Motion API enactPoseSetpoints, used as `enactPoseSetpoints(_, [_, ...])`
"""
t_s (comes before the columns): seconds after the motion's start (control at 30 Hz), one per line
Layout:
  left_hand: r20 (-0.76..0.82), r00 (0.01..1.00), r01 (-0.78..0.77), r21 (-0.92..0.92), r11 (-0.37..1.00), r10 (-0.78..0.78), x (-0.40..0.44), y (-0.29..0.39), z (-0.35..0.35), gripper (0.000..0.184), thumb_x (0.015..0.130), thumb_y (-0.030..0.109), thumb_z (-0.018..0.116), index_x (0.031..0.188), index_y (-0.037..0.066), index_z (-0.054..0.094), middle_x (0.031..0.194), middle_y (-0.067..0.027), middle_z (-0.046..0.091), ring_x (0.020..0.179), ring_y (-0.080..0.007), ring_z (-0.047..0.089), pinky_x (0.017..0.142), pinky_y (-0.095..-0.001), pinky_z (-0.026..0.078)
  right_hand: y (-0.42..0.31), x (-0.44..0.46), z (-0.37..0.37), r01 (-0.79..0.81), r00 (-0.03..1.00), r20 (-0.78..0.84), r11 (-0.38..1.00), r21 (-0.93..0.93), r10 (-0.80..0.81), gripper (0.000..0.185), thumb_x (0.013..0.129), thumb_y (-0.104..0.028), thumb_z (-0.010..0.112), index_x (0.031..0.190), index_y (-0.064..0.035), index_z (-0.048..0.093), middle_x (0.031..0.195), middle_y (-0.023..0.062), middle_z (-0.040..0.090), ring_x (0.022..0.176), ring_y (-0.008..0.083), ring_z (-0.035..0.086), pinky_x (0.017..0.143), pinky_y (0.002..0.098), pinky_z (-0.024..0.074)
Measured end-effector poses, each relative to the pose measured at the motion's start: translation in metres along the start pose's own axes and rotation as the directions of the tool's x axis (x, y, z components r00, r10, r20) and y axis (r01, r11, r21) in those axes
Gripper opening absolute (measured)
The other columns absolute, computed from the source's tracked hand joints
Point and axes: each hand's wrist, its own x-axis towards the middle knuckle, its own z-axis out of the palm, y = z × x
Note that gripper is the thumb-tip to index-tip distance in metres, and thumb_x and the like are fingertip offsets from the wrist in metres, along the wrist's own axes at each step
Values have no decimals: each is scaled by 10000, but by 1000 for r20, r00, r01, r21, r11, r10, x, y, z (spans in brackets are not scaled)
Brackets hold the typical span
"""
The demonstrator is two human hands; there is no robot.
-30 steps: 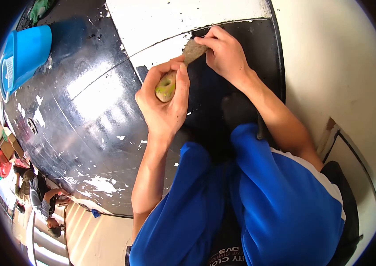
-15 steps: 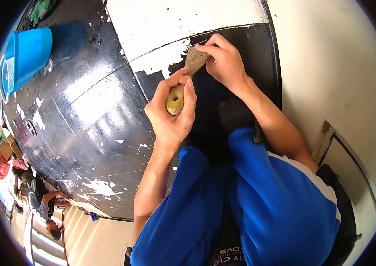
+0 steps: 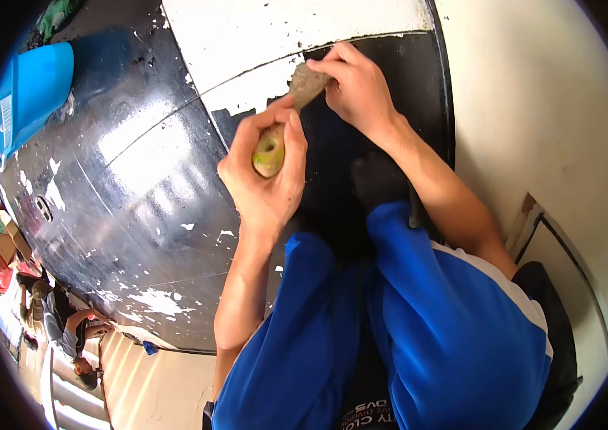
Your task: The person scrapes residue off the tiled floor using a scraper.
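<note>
A putty knife, its wide blade smeared grey-brown, lies against a panel with a black coating. My left hand is closed around its yellow-green handle, whose end has a round hole. With bent fingers, my right hand grips the blade's upper right corner; the fingertips partly cover it. The blade's edge meets a ragged border between the black coating and a bare white area.
A blue bucket lies tipped at the upper left, near a green cloth. White patches break the glossy black surface. My blue-trousered legs sit close below. At the far lower left another person bends over the same panel.
The blade and both hands have shifted slightly up and left. Along the blade, some black coating has given way to white. The view has also moved a little.
</note>
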Motion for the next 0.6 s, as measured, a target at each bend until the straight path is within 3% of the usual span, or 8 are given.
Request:
enactPoseSetpoints(0.2, [-11,995,-100,77,992,101,-10,-5,4,116,949,27,707,1046,-27,674,1099,-185,778,765,-103,721,722,-262,585,0,3,4,-11,1000,12,1000,2,11,428,711,147,687,1058,-79,793,907,63,655,804,260,675,679,345,562])
enactPoseSetpoints(0.23, [13,999,-40,91,995,39,-7,6,3,126,941,23,717,1048,-26,673,1092,-188,777,789,-116,737,734,-269,588,-1,4,5,-11,1000,14,1000,-8,12,428,711,148,689,1056,-81,794,906,62,655,805,258,676,679,343,562])
enactPoseSetpoints(0.37, [35,998,-63,107,992,59,-12,5,1,138,935,25,728,1053,-22,674,1088,-181,778,824,-129,749,743,-274,593,-4,-4,1,-61,997,53,998,5,61,355,710,102,701,1004,-71,799,920,51,640,871,259,673,726,374,573])
enactPoseSetpoints(0.47, [-5,988,-152,126,980,154,-12,-5,7,134,933,19,724,1052,-21,675,1085,-176,780,819,-127,747,741,-272,592,-1,-1,1,-40,998,42,999,-4,40,349,712,96,704,1003,-72,798,924,51,640,876,260,674,726,374,574])
enactPoseSetpoints(0.6, [-9,997,-78,102,992,79,-9,1,3,119,927,-2,711,1039,-22,676,1087,-174,782,782,-112,734,716,-262,585,-3,1,0,-45,998,47,999,-27,46,360,713,96,696,1011,-79,800,928,49,641,873,262,674,725,373,576])
